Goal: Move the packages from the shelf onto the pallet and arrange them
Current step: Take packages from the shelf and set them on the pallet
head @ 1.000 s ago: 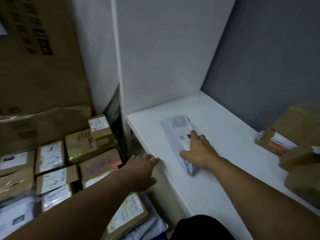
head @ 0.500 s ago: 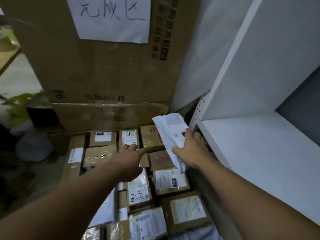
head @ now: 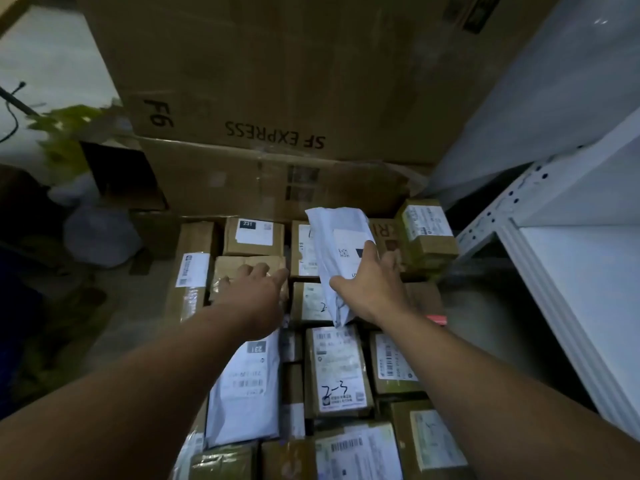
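As right hand (head: 372, 289) grips mailer (head: 341, 233), boxes (head: 337, 368) crowded below

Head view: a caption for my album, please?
The right hand holds a white mailer above packed parcels; the left hand is open beside it.
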